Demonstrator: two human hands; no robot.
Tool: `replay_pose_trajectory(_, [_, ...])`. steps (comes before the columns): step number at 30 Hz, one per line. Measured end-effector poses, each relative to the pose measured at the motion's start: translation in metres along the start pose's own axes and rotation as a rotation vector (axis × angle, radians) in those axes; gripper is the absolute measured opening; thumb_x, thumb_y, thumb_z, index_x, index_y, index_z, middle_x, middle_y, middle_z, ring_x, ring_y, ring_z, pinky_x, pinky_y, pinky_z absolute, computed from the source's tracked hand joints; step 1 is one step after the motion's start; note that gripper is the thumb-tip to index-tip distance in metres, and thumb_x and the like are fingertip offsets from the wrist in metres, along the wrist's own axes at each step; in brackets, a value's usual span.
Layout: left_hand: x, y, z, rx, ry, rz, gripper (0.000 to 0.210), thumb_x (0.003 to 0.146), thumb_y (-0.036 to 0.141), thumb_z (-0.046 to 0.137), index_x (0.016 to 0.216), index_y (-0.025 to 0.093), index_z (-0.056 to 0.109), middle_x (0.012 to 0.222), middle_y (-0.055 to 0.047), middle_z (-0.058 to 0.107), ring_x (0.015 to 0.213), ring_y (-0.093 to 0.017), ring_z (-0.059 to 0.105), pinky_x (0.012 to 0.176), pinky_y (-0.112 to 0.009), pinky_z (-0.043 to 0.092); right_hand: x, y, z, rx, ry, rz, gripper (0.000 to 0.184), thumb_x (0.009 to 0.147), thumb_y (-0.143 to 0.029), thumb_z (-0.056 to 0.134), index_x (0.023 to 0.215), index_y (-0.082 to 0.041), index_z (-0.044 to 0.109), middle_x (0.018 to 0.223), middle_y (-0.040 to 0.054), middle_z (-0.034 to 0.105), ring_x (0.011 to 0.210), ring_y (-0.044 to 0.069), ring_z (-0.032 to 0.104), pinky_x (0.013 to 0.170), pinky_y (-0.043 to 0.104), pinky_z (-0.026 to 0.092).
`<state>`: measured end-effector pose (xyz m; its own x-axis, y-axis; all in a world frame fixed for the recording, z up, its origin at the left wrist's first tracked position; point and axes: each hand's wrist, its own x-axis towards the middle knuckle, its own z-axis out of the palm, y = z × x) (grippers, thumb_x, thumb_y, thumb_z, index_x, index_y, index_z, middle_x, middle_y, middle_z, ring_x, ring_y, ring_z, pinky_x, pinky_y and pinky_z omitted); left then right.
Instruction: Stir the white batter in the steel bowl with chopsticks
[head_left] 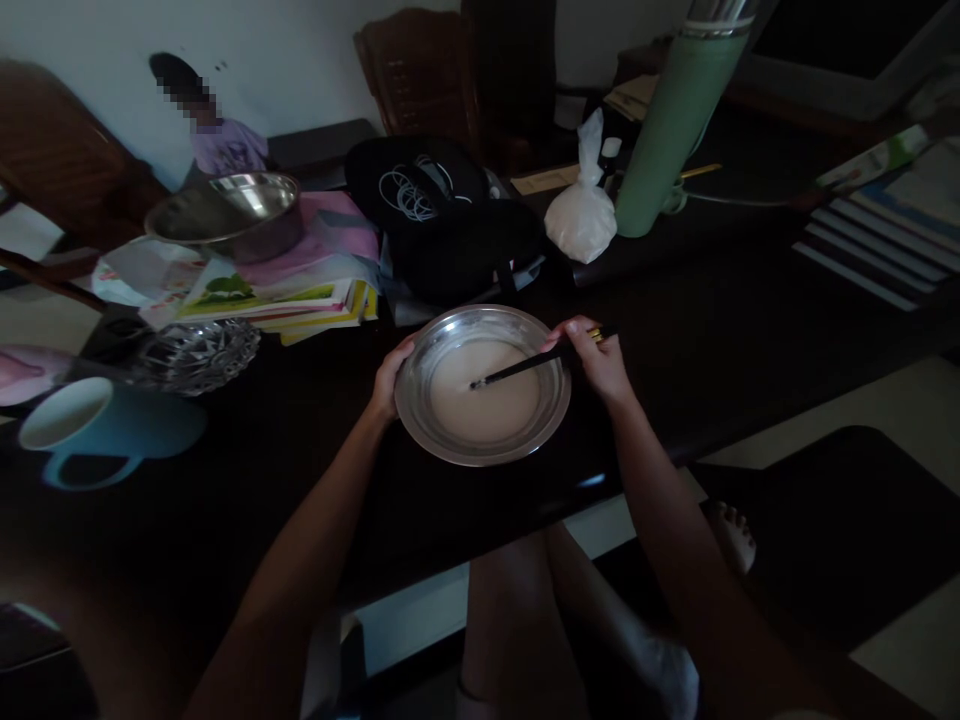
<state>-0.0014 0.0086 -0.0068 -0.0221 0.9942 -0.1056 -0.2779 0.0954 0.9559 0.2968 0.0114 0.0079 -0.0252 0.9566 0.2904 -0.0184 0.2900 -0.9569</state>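
Note:
A shiny metal bowl rests near the front edge of the dark table, with a pale, milky liquid inside. My left hand is closed on the bowl's left rim. At the right rim, my right hand has its fingers wrapped round a pair of dark chopsticks. Their tips dip into the liquid near its middle, and the gold-banded ends show above my hand. Some fingers of that hand also touch the rim.
On the left stand a blue mug, a glass dish and another metal bowl on books. Behind lie black cases, a tied bag of white powder and a green flask. A person is at the back.

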Motion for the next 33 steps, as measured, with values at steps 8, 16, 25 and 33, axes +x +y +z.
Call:
replay_pose_trajectory(8, [0.0006,-0.0011,-0.0023,0.009,-0.006,-0.002,0.034,0.076,0.042,0.063,0.102,0.021,0.072,0.103,-0.007,0.075,0.115,-0.030,0.063,0.097,-0.040,0.049,-0.0008,0.0001,-0.0002,-0.013,0.047,0.013,0.041,0.089,-0.060,0.056,0.073,-0.024,0.068,0.063,-0.0002,0.071,0.061,0.017,0.068,0.066,0.033,0.055])
replay_pose_trajectory(16, [-0.0014,0.0010,0.0000,0.004,0.015,-0.013,0.034,0.076,0.041,0.064,0.101,0.020,0.072,0.104,-0.006,0.075,0.115,-0.031,0.063,0.099,-0.041,0.049,-0.0004,0.0009,-0.0002,0.007,0.110,-0.011,0.042,0.091,-0.058,0.054,0.071,-0.024,0.067,0.061,-0.0006,0.071,0.060,0.016,0.067,0.068,0.033,0.055])
replay_pose_trajectory(25, [-0.0001,0.0005,0.0001,-0.009,0.012,-0.011,0.032,0.075,0.039,0.064,0.099,0.020,0.074,0.106,-0.006,0.075,0.118,-0.031,0.062,0.100,-0.041,0.049,-0.0008,0.0011,-0.0006,-0.008,0.082,-0.008,0.042,0.089,-0.060,0.055,0.073,-0.024,0.068,0.067,0.0001,0.073,0.066,0.017,0.069,0.070,0.034,0.056])
replay_pose_trajectory(33, [0.0011,-0.0015,-0.0022,-0.006,0.020,-0.013,0.031,0.077,0.039,0.064,0.100,0.021,0.073,0.104,-0.006,0.075,0.116,-0.030,0.063,0.098,-0.041,0.050,-0.0011,0.0009,0.0007,-0.014,0.028,-0.026,0.037,0.089,-0.057,0.058,0.075,-0.025,0.070,0.071,0.0002,0.074,0.070,0.018,0.070,0.075,0.035,0.056])
